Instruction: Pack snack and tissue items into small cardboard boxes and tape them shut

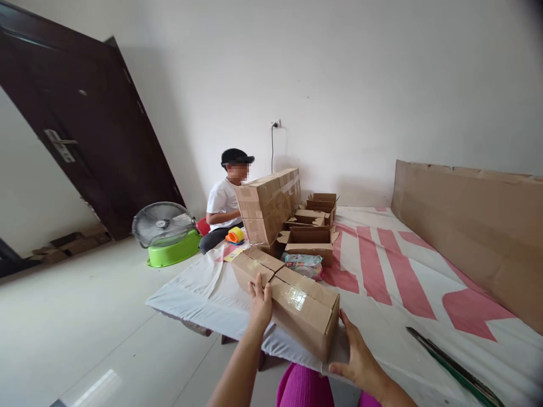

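Two closed cardboard boxes lie end to end along the table's near edge: a nearer cardboard box [303, 325] with clear tape shining on it, and a farther cardboard box [258, 262]. My left hand [259, 302] rests by the seam between them, its fingers stretched out against the side and top edge. At the nearer box's right end is my right hand [358, 353], thumb and fingers spread apart, the fingertips close to the end face; whether they touch it I cannot tell. Behind these boxes lies a plastic-wrapped packet [303, 263].
Open cardboard boxes [309, 237] stand in a row beside a taped stack of boxes [271, 198]. An orange and yellow tape roll [235, 235] lies near a seated person [223, 200]. A fan [163, 224] stands left; a long dark-and-green tool [453, 364] lies right.
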Demonstrator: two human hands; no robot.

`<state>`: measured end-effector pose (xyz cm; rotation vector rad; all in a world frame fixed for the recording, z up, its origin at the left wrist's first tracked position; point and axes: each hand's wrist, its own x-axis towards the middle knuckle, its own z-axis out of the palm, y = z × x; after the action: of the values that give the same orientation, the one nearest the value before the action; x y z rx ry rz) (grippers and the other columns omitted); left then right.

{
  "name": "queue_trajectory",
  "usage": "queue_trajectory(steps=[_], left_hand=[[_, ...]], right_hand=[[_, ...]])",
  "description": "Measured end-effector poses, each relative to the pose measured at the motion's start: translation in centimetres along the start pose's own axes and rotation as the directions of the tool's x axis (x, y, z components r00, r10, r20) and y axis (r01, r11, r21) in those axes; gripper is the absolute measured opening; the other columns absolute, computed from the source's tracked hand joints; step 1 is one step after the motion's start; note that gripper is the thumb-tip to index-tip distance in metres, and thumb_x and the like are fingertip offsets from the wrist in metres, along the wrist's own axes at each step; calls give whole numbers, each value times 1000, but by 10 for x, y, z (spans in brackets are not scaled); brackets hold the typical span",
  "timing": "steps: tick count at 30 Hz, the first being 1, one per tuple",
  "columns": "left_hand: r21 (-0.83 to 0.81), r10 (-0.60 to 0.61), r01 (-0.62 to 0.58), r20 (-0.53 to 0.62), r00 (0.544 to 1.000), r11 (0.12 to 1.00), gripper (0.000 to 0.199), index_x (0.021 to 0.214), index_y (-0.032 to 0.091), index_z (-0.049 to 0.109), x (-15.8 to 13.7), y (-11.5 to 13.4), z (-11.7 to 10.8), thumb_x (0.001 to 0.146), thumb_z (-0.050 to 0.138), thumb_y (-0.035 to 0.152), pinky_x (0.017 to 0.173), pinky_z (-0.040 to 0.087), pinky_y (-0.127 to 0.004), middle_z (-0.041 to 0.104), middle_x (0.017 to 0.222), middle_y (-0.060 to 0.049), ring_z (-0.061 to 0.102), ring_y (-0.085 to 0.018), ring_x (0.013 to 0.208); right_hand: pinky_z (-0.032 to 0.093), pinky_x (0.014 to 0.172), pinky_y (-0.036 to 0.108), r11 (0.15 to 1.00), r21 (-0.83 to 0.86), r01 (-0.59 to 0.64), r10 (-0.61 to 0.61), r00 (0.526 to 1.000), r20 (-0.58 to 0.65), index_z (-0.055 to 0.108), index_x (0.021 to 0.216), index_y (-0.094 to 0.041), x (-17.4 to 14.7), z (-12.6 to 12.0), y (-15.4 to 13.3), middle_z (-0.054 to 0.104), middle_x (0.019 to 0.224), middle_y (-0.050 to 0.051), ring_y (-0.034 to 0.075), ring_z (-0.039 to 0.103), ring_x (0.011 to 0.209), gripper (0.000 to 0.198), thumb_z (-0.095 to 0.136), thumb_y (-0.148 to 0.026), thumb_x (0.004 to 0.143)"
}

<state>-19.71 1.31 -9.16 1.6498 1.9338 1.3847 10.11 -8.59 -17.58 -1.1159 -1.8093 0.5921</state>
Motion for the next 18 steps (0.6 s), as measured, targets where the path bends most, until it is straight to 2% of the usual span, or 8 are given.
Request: queue_trajectory(steps=[2,5,7,9,11,14,16,18], left_hand=[[-90,-69,68,-6,998,994,55,145,25,31,-26,12,12,95,30,47,118,23,-48,30,156,-8,12,-25,149],[-317,-96,123,99,990,940,54,140,23,40,-65,36,20,95,31,51,120,21,-46,37,153,-9,21,-26,147],[-432,-33,135,235,972,892,54,136,21,46,-89,53,20,94,36,54,118,26,-46,47,146,-10,34,-27,142],[-494,29,156,346,938,855,55,137,22,45,-107,68,21,94,38,56,116,30,-45,50,143,-10,40,-27,138],[-522,54,177,398,916,834,57,139,22,42,-117,78,23,93,40,57,115,30,-46,50,143,-10,41,-27,137],[-544,57,194,412,909,816,59,138,21,42,-120,85,29,92,41,58,115,29,-47,50,143,-11,41,-28,136],[-566,77,161,373,924,808,61,138,21,42,-118,85,32,90,43,60,115,28,-46,47,144,-11,39,-28,137],[-582,120,88,311,943,809,59,135,22,46,-117,84,33,89,46,60,115,28,-45,47,144,-11,39,-28,137]], right_hand=[[30,110,60,998,55,-28,31,998,-57,4,153,-23,-3,0,-7,24,156,20,39,29,141,115,67,-69,69],[34,110,57,990,111,-90,110,976,-191,10,152,-22,-7,-16,-19,31,153,18,36,34,139,100,63,-63,77],[37,109,52,987,108,-116,142,953,-269,18,151,-22,-11,-35,-26,41,148,16,34,41,135,90,62,-58,81],[41,106,47,990,65,-123,137,946,-294,28,148,-23,-20,-58,-29,51,140,13,31,48,129,80,59,-56,83],[44,104,45,992,1,-123,119,954,-275,38,143,-22,-31,-84,-25,57,135,12,30,52,126,70,52,-59,86],[46,100,46,975,-138,-176,128,944,-303,55,129,-20,-54,-123,-6,63,126,13,31,56,120,61,34,-62,90],[47,96,49,903,-323,-283,157,918,-365,63,113,-19,-70,-148,10,68,114,15,32,61,111,54,36,-59,90],[49,89,53,732,-544,-410,191,890,-414,68,100,-19,-85,-169,23,71,102,16,36,64,98,45,46,-54,84]])
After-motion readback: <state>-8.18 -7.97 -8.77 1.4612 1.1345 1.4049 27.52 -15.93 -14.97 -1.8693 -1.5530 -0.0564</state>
